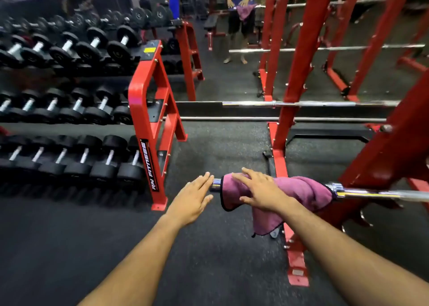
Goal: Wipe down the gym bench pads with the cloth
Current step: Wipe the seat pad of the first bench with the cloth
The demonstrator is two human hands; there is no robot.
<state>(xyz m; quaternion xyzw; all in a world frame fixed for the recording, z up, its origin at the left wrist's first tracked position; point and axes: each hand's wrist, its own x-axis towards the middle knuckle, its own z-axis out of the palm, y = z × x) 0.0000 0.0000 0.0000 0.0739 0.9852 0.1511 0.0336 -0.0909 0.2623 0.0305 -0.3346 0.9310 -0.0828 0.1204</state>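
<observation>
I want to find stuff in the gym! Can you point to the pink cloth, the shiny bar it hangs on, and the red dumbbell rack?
pink cloth (299, 189), head view, top fold
shiny bar (371, 194), head view, bare shaft
red dumbbell rack (148, 129), head view, end frame

2 hands — left (193, 197), right (260, 193). 1 pink cloth (299, 189) draped on 1 barbell (371, 193). 1 red dumbbell rack (148, 110) — 3 tiers; bottom tier shows 6 dumbbells (109, 159). 1 mirror (232, 73).

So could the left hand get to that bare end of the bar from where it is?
Probably yes: the left hand is open with its fingertips right beside the bar's chrome end, and the cloth leaves that end uncovered.
</observation>
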